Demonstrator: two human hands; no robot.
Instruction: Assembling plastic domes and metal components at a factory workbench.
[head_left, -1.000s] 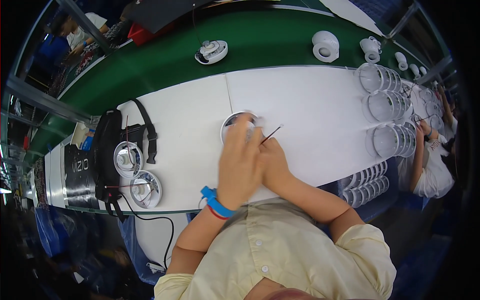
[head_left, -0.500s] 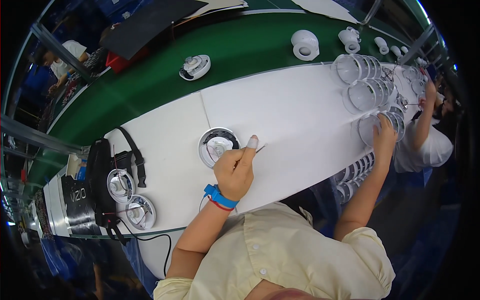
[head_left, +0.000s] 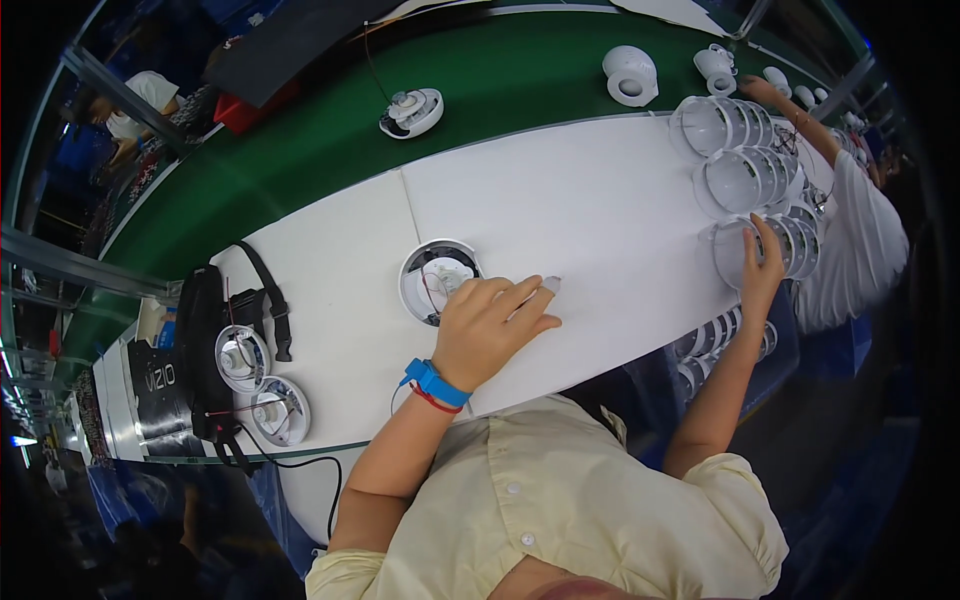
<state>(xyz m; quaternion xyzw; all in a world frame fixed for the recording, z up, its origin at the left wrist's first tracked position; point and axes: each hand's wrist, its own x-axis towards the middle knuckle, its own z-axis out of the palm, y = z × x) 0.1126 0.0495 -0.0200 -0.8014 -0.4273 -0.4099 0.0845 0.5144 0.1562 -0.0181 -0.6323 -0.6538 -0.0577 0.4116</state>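
Pickup seemingly under way: right hand [head_left: 762, 262] fingers spread on front of nested clear domes [head_left: 738, 182]; left hand [head_left: 490, 330] flat, fingers loosely together, just beside open round housing [head_left: 438, 280] on white table [head_left: 600, 200]. Next, probably: closing on one dome alone and easing it off the row.

Open white table [head_left: 590, 200] between round housing [head_left: 438, 280], stacked domes [head_left: 745, 180]

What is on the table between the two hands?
In the head view, only bare white table lies between the left hand and the right hand, which touches a stack of clear domes.
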